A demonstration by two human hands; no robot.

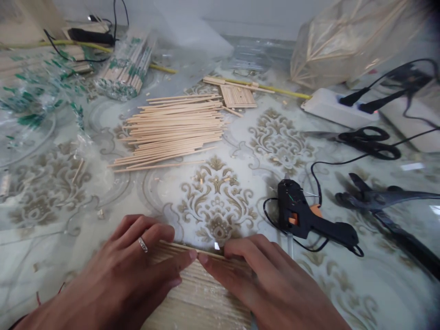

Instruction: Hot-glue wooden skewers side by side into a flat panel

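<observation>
Hands, two, on one panel

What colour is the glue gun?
The glue gun is mostly black with some orange; head view.

One left hand, one right hand, one big stick mat, one small stick mat, one glue gun, one pair of scissors, one pair of pliers, two black plugs, and too many loose sticks to count.
</observation>
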